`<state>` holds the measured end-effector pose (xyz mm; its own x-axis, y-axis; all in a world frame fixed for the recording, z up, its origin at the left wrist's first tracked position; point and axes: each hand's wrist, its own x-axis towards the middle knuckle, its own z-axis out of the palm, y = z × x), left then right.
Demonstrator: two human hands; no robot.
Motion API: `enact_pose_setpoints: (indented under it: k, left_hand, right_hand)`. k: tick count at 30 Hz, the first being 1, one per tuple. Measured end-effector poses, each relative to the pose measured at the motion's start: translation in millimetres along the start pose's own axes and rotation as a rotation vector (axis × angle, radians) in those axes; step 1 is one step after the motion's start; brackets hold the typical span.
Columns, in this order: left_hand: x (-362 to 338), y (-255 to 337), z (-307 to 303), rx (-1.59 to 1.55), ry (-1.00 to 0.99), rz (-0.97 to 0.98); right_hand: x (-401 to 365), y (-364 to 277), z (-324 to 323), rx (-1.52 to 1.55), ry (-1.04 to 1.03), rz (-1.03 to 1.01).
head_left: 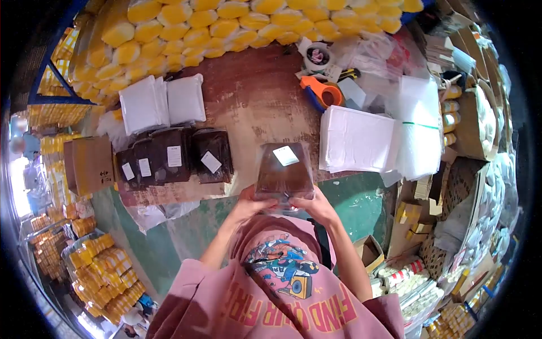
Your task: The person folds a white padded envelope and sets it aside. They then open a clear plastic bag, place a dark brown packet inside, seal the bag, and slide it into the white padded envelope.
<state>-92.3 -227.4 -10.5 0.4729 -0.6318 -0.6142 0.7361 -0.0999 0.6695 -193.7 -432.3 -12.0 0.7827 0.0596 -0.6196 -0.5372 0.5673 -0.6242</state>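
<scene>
A dark brown flat pack in a clear plastic bag (pixel 284 174) is held in front of my body, over the near edge of the work table (pixel 257 116). A white label (pixel 285 155) sits near its far end. My left hand (pixel 252 204) grips the near left corner, thumb on top. My right hand (pixel 315 205) grips the near right corner the same way. The fingers under the pack are hidden. To the left lie several similar brown packs (pixel 158 155) in a row, with one more labelled brown pack (pixel 211 157) closest to my left hand.
White packs (pixel 161 101) lie behind the brown row. At right are a stack of white bags (pixel 357 138), clear plastic sleeves (pixel 419 133) and an orange tape dispenser (pixel 322 93). Yellow-and-white bundles (pixel 226 25) line the back. A cardboard box (pixel 87 164) stands left.
</scene>
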Motion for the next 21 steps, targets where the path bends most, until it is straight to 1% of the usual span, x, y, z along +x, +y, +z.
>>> enact_pose_setpoints:
  k: [2, 3, 6, 7, 9, 10, 11, 14, 17, 20, 21]
  left_hand:
    - [4, -14, -23, -0.088, 0.0, -0.061]
    - [7, -18, -31, -0.043, 0.022, -0.054]
    - [17, -18, -42, -0.008, 0.09, -0.004]
    - [21, -23, -49, 0.012, 0.101, 0.02]
    - [29, -31, -61, 0.035, 0.081, 0.024]
    - [31, -31, -63, 0.047, 0.069, 0.024]
    - [34, -32, -61, 0.022, 0.102, 0.067]
    - [38, -31, -58, 0.045, 0.161, -0.005]
    - [41, -52, -62, -0.023, 0.117, -0.026]
    - [37, -57, -62, 0.075, 0.087, 0.056]
    - [40, -68, -73, 0.337, 0.056, 0.133]
  right_hand:
    - [22, 17, -5, 0.01, -0.032, 0.049]
    - [32, 22, -6, 0.0, -0.048, 0.064]
    - [56, 19, 3, -0.075, 0.014, -0.013]
    - [66, 27, -4, -0.05, -0.032, -0.023]
    - [84, 43, -17, -0.095, -0.079, -0.023]
    - [87, 45, -18, -0.116, -0.1, -0.024]
    - [90, 48, -17, -0.106, -0.056, -0.047]
    - [94, 58, -22, -0.058, -0.015, 0.003]
    - [93, 74, -27, -0.043, -0.016, 0.02]
    - [86, 71, -20, -0.069, 0.051, 0.038]
    - [86, 79, -25, -0.054, 0.047, 0.063]
